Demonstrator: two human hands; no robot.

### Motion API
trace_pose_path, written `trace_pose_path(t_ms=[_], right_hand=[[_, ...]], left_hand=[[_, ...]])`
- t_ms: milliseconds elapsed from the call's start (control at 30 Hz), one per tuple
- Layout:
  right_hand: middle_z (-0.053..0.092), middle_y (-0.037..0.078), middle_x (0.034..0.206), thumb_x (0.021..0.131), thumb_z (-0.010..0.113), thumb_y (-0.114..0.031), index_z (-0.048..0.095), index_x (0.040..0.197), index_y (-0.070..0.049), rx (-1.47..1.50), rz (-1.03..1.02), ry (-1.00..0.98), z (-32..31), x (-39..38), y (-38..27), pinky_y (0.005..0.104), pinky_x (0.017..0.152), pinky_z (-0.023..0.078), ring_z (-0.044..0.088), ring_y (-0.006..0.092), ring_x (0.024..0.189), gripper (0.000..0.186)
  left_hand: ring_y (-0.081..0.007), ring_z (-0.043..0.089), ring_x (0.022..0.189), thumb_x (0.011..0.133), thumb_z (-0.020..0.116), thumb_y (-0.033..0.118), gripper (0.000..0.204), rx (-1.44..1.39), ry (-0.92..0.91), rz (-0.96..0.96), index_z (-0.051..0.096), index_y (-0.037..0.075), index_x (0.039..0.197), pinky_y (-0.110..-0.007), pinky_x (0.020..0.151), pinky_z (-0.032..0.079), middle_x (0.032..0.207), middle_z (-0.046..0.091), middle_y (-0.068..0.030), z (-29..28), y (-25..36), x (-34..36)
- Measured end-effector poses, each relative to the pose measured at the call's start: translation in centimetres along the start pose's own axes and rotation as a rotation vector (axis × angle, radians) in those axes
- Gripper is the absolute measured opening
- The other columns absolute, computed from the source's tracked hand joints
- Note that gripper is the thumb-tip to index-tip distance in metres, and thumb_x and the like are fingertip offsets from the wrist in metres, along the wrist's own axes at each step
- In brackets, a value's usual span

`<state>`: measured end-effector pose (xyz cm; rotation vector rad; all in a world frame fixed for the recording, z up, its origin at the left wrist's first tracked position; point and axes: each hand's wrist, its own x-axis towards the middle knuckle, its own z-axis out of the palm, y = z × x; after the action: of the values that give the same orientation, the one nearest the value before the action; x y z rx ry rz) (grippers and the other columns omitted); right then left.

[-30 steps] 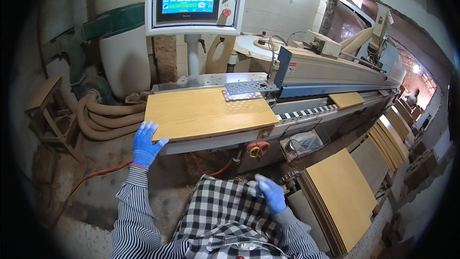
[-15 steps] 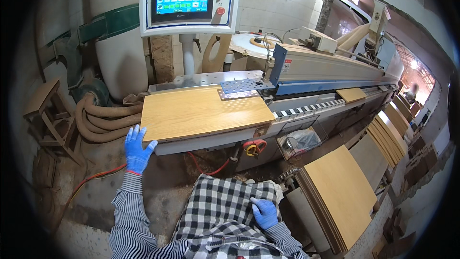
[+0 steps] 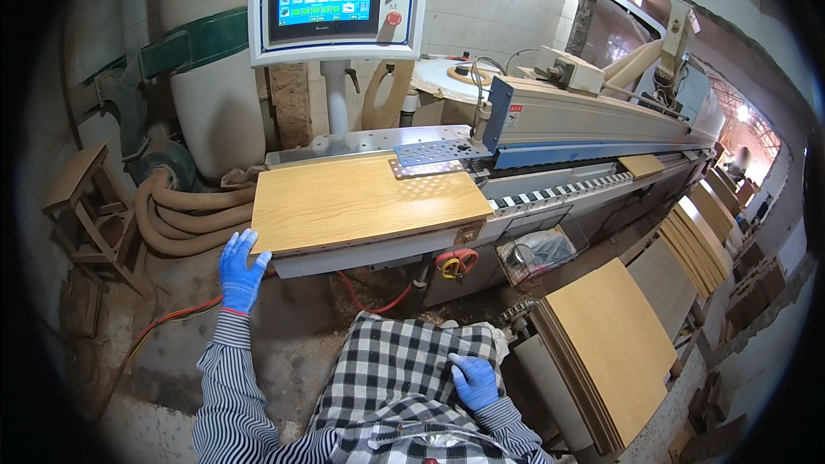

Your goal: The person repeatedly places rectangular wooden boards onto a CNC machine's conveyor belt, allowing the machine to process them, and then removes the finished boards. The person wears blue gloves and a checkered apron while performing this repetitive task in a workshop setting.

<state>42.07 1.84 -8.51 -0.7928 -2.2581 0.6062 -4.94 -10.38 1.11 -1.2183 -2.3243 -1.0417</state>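
A wood-grain yellow board (image 3: 369,206) lies flat on the front table of a long machine, its right end by a blue perforated plate (image 3: 440,152). My left hand (image 3: 241,279), in a blue glove, is at the board's near left corner. Its fingers are stretched out, the thumb close to the edge; whether it touches is hard to tell. My right hand (image 3: 474,382), also blue-gloved, rests on the black-and-white checked apron (image 3: 387,361) over my lap. Its fingers are loosely curled, with nothing visible in them. Farther along the machine's track lies a smaller yellow panel (image 3: 641,166).
A stack of boards (image 3: 612,344) stands at my right, with more stacked panels (image 3: 698,245) beyond. Behind the table is a control screen (image 3: 325,2) on a post. Brown hoses (image 3: 185,210) and a wooden stool (image 3: 90,215) are at the left. A wire basket (image 3: 541,253) hangs below the track.
The smaller panel has travelled farther right along the track. My left hand has shifted slightly left and down. The large board and my right hand look unmoved.
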Motion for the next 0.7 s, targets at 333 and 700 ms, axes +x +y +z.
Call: trace_pose_path(t_ms=[333,700], right_hand=[[0.068,0.016,0.090,0.085,0.063,-0.012,0.068,0.109,-0.007,-0.002,-0.008,0.011,0.0,0.1,-0.2,0.0402,0.074,0.051,0.065,0.0317,0.081,0.025],[0.070,0.007,0.098,0.094,0.057,-0.012,0.064,0.116,-0.002,0.374,0.469,0.122,-1.6,-0.2,2.4,0.0295,0.077,0.051,0.064,0.0158,0.086,0.025]], left_hand=[[-0.0326,0.043,0.130,0.081,0.073,0.028,0.050,0.002,-0.024,0.016,0.060,0.006,0.123,-0.043,0.110,0.032,0.132,0.056,-0.0136,-0.1,0.4,0.4],[-0.0327,0.048,0.125,0.077,0.074,0.040,0.052,0.070,0.025,0.203,0.064,0.004,0.113,-0.047,0.114,0.024,0.117,0.064,-0.0134,3.4,6.6,2.2]])
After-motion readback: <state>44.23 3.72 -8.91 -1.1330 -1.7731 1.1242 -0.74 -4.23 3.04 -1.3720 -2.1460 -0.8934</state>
